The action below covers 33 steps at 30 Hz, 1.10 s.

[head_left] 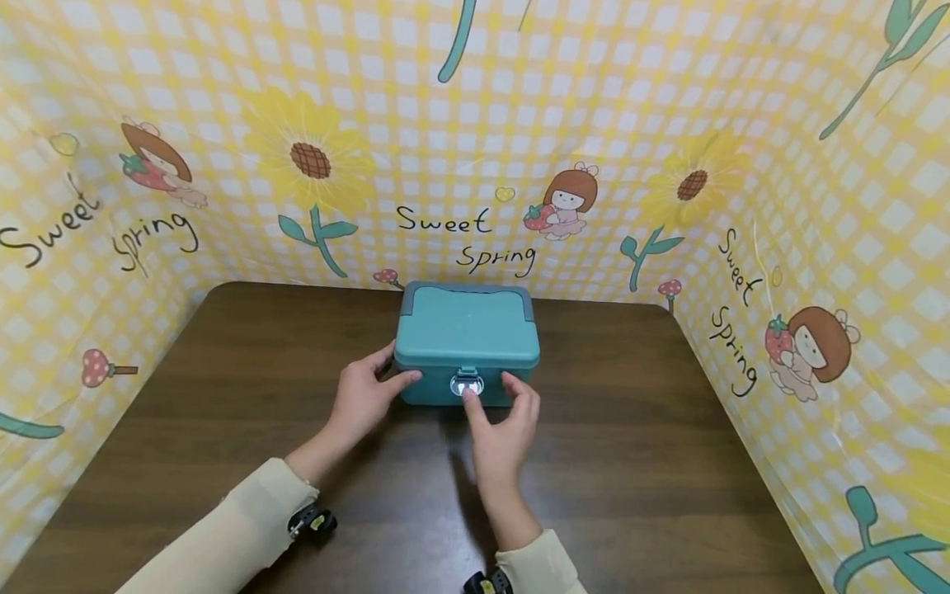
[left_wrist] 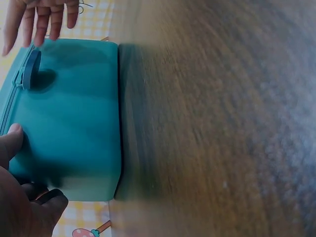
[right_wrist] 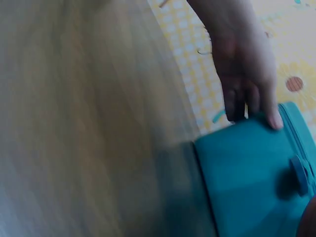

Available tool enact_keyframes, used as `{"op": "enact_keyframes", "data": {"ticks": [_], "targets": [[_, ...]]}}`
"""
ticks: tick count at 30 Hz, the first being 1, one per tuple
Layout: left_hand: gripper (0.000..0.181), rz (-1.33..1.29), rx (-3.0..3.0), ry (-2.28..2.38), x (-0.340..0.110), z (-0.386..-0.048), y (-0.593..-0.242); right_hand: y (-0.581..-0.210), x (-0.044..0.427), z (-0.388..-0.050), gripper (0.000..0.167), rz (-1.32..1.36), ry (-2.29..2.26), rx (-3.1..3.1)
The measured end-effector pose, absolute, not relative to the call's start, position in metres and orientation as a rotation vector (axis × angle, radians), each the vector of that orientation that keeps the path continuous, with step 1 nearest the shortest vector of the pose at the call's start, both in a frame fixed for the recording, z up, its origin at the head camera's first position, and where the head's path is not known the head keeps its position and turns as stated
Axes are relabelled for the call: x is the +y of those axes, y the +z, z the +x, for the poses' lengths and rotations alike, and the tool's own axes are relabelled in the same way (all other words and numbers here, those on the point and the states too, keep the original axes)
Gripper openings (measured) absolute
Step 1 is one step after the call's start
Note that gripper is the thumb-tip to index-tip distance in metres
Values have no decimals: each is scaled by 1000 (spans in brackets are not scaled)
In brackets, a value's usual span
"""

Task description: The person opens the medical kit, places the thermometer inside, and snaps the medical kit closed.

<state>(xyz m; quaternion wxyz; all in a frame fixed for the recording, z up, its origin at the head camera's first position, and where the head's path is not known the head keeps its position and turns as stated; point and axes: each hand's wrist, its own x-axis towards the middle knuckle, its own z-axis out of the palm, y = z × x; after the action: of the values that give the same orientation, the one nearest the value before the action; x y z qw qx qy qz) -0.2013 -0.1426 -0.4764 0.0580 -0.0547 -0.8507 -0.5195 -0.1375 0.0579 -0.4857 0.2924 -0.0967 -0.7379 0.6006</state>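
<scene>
A teal lidded box (head_left: 467, 326) stands closed on the table, its front facing me. A round latch (head_left: 467, 384) hangs at the middle of its front, tilted outward in the left wrist view. My left hand (head_left: 364, 394) grips the box's left front corner, thumb on the front face and fingers along the left side. Close to the latch is my right hand (head_left: 505, 433), its thumb tip at the latch's lower edge and its fingers loosely extended by the front right. Whether that thumb touches the latch, I cannot tell. At the right wrist view's edge, only a sliver of this hand shows.
The dark wooden table (head_left: 623, 462) extends around the box. A yellow checked cloth (head_left: 445, 140) with flowers and lettering rises behind the table and along both sides. The box stands near the table's back edge.
</scene>
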Motion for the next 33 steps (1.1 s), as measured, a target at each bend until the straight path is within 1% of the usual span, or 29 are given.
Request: {"op": "enact_keyframes", "data": {"ticks": [4, 7, 17, 26, 33], "targets": [[79, -160, -2594, -1543, -141, -202, -474, -491, 44, -140, 67, -358, 1617, -2006], [78, -163, -2599, -1531, -141, -202, -472, -495, 36, -144, 69, -407, 1612, -2018], [76, -159, -2592, -1552, -140, -199, -474, -499, 23, -148, 55, -460, 1577, -1997], [74, -167, -2556, -1568, -141, -197, -478, -497, 17, -144, 52, -393, 1612, -1855], [72, -183, -2529, -1571, -141, -199, -480, -487, 13, -152, 50, -386, 1496, -1829]]}}
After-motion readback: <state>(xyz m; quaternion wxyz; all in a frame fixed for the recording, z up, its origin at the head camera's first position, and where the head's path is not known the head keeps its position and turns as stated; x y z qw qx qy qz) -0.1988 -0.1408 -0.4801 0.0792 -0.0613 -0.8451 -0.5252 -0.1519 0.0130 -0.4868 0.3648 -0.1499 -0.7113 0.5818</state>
